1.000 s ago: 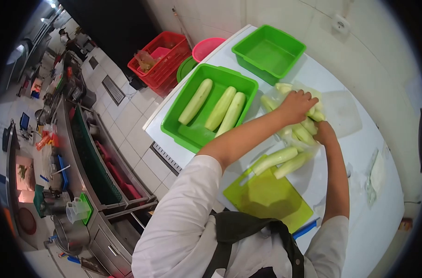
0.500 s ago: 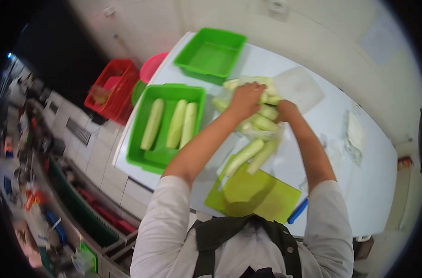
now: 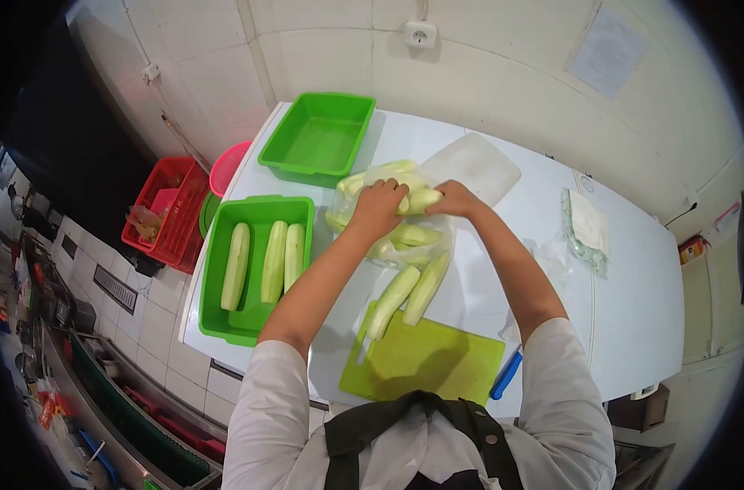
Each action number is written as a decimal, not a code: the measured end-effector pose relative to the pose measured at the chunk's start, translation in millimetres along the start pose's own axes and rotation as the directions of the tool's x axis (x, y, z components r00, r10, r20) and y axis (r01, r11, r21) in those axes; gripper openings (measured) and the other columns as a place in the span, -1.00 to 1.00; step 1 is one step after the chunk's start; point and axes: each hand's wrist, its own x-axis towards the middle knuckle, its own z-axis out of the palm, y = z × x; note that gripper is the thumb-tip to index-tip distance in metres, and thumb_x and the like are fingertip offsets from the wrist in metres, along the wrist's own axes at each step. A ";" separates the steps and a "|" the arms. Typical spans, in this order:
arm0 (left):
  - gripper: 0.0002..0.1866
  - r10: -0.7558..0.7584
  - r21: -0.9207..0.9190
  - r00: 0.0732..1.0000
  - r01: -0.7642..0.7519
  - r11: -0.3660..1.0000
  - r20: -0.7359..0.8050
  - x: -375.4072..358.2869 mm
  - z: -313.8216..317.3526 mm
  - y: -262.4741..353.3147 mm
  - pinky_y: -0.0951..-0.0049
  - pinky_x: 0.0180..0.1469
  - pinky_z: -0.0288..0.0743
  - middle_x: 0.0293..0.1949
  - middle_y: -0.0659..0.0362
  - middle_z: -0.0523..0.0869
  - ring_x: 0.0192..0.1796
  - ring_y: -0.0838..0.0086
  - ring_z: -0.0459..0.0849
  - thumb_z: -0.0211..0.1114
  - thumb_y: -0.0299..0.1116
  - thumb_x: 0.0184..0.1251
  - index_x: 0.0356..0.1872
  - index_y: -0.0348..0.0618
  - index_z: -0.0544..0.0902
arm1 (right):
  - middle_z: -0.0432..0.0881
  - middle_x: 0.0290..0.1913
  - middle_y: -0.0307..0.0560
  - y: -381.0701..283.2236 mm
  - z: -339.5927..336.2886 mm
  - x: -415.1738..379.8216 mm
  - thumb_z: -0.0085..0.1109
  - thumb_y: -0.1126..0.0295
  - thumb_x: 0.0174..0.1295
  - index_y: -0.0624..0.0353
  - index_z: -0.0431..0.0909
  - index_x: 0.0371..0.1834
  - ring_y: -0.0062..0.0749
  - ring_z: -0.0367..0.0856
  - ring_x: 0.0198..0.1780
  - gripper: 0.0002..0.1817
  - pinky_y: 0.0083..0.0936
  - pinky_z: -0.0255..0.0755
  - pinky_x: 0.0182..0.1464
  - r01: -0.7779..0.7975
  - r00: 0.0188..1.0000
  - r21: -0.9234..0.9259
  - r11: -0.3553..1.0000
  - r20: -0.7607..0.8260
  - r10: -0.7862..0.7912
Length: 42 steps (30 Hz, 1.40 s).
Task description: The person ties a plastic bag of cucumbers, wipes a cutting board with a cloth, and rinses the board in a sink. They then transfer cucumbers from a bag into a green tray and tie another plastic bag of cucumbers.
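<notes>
Right hand (image 3: 456,200) higher, two gourds (image 3: 394,303) partly over green board (image 3: 439,361)

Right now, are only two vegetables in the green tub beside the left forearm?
No, three long pale vegetables lie in that green tub.

No text readable; wall sheet (image 3: 607,51) too faint.

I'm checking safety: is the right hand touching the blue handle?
Apart: the head view shows white table between the right hand and the blue handle.
</notes>
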 end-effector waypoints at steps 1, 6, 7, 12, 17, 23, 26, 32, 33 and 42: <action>-0.51 -0.005 -0.007 1.000 0.005 1.000 0.001 -0.8 1.1 -0.7 0.27 -0.25 0.43 -0.28 0.16 0.52 -0.19 0.24 0.54 0.47 -0.36 -0.33 -0.22 -0.04 0.51 | 0.58 -0.56 -0.14 -14.7 -2.0 -1.1 0.38 0.11 -0.32 0.19 0.62 -0.42 -0.47 0.56 -0.57 -0.57 -0.56 0.46 -0.48 -0.178 0.976 0.065 0.982 0.136 0.168; -0.52 -0.043 -0.022 0.997 0.045 0.999 0.061 -2.0 1.7 -6.4 0.27 -0.25 0.44 -0.30 0.16 0.53 -0.20 0.22 0.55 0.49 -0.33 -0.34 -0.26 -0.06 0.52 | 0.50 -0.62 -0.24 -42.8 19.6 -12.1 0.40 0.24 -0.13 0.17 0.55 -0.33 -0.61 0.43 -0.64 -0.65 -0.67 0.34 -0.58 -0.267 0.954 0.344 0.900 0.230 0.194; -0.52 -0.057 -0.023 0.995 0.059 0.998 0.081 -4.4 1.5 -7.9 0.27 -0.24 0.44 -0.30 0.16 0.53 -0.20 0.22 0.55 0.50 -0.32 -0.35 -0.26 -0.06 0.52 | 0.49 -0.62 -0.24 -37.0 17.6 -11.0 0.40 0.24 -0.14 0.18 0.55 -0.32 -0.62 0.43 -0.64 -0.65 -0.67 0.34 -0.58 -0.253 0.955 0.303 0.919 0.231 0.187; -0.45 -0.141 -0.143 0.984 0.155 0.977 0.104 -15.1 -6.1 -9.3 0.24 -0.15 0.45 -0.28 0.12 0.52 -0.14 0.18 0.54 0.52 -0.33 -0.36 -0.20 -0.11 0.51 | 0.47 -0.61 -0.18 13.9 -13.5 -77.1 0.28 0.31 -0.03 0.27 0.48 -0.20 -0.67 0.31 -0.72 -0.64 -0.72 0.22 -0.67 -0.248 0.965 0.599 0.762 0.219 0.142; -0.48 -0.174 -0.388 0.981 0.192 0.901 0.082 -11.9 5.0 8.0 0.27 -0.10 0.46 -0.17 0.03 0.54 -0.06 0.21 0.52 0.48 -0.30 -0.19 -0.13 -0.16 0.48 | 0.45 -0.57 -0.08 54.2 -27.3 -180.7 0.15 0.17 0.11 0.30 0.33 0.02 -0.63 0.27 -0.76 -0.49 -0.76 0.16 -0.74 -0.059 0.998 0.962 0.266 0.047 0.050; -0.64 -0.359 -0.847 0.778 0.399 -0.352 0.516 -30.9 -57.5 111.2 0.32 -0.08 0.50 -0.17 0.02 0.60 -0.10 0.31 0.59 0.23 -0.23 0.21 -0.07 -0.22 0.45 | 0.41 -0.51 -0.13 -83.5 24.1 -198.3 0.11 0.18 0.15 0.18 0.14 0.22 -0.59 0.32 -0.67 -0.39 -0.67 0.23 -0.69 0.057 0.998 0.936 0.346 -0.042 -0.051; -0.65 -0.563 -0.901 0.708 0.274 -0.337 0.426 -58.1 -69.0 101.9 0.32 -0.23 0.57 -0.34 0.06 0.61 -0.31 0.34 0.62 0.20 -0.22 0.23 -0.12 -0.28 0.44 | 0.47 -0.42 -0.17 -129.3 59.7 -201.6 0.13 0.41 0.16 0.19 0.20 0.20 -0.59 0.44 -0.52 -0.46 -0.63 0.35 -0.53 0.070 0.986 0.783 0.618 0.039 -0.162; -0.61 -0.729 -0.881 0.504 0.174 -0.440 0.463 -134.4 -115.1 52.3 0.38 -0.33 0.50 -0.41 0.14 0.50 -0.43 0.41 0.53 0.18 -0.18 0.22 -0.04 -0.17 0.35 | 0.61 -0.40 -0.16 -39.1 46.0 -124.1 0.23 0.48 0.01 0.26 0.53 -0.21 -0.53 0.55 -0.31 -0.75 -0.58 0.42 -0.21 0.236 0.930 0.417 0.878 -0.359 -0.079; -0.60 -0.729 -0.871 0.486 0.170 -0.461 0.482 -142.4 -117.8 53.8 0.38 -0.33 0.50 -0.42 0.14 0.49 -0.43 0.41 0.52 0.17 -0.18 0.22 -0.03 -0.17 0.34 | 0.62 -0.37 -0.10 -24.6 50.7 -100.6 0.25 0.49 -0.03 0.27 0.53 -0.22 -0.45 0.57 -0.28 -0.74 -0.54 0.44 -0.18 0.217 0.914 0.378 0.900 -0.402 -0.051; -0.62 -0.753 -0.898 0.490 0.256 -0.357 0.439 -169.4 -128.9 74.3 0.37 -0.34 0.49 -0.44 0.11 0.49 -0.43 0.41 0.53 0.14 -0.25 0.18 -0.03 -0.18 0.34 | 0.61 -0.33 0.06 0.4 63.3 -32.5 0.36 0.35 -0.36 0.27 0.55 -0.29 -0.17 0.58 -0.22 -0.55 -0.39 0.45 -0.15 0.061 0.998 -0.135 0.989 0.005 -0.061</action>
